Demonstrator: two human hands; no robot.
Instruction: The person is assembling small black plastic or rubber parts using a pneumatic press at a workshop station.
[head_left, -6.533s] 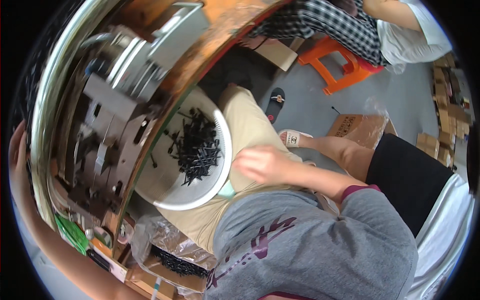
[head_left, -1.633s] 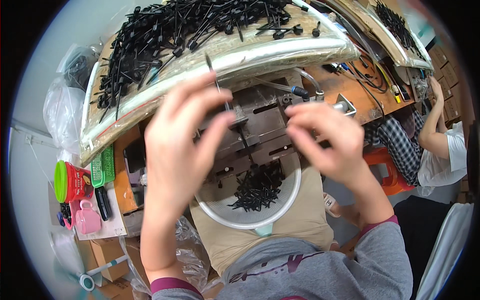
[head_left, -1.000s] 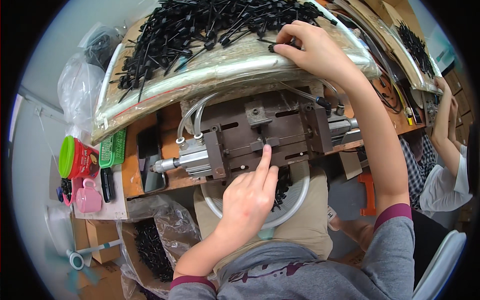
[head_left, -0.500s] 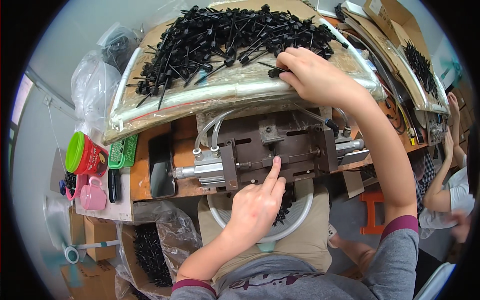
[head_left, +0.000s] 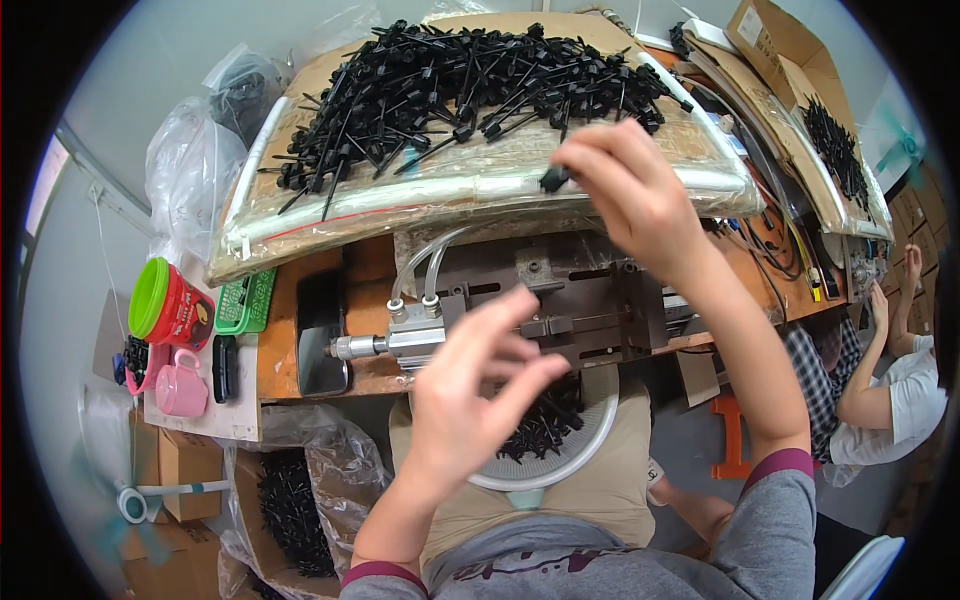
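Note:
My right hand [head_left: 640, 200] pinches a black plastic part [head_left: 553, 179] between thumb and fingers, over the near edge of the cardboard tray [head_left: 690, 178]. Behind it, a heap of similar black parts [head_left: 460, 85] with thin stems covers the tray. My left hand [head_left: 455, 395] is empty, its fingers spread and slightly blurred, above the near left side of the dark metal fixture [head_left: 600, 292]. It hides part of the left cylinder [head_left: 415, 338]. Below the fixture, a white basket [head_left: 602, 430] on my lap contains black parts [head_left: 545, 425].
Left of the fixture lie a phone [head_left: 322, 335], a green basket [head_left: 246, 300], a red tub [head_left: 178, 315] and a pink mug [head_left: 182, 388]. A lined box [head_left: 330, 480] of black parts stands below. Clear air hoses [head_left: 432, 265] loop behind the fixture. A co-worker [head_left: 885, 390] sits at right.
My right hand has lifted the black part off the tray and brought it toward me. My left hand has drawn back from the fixture's middle, its pointing finger giving way to spread fingers.

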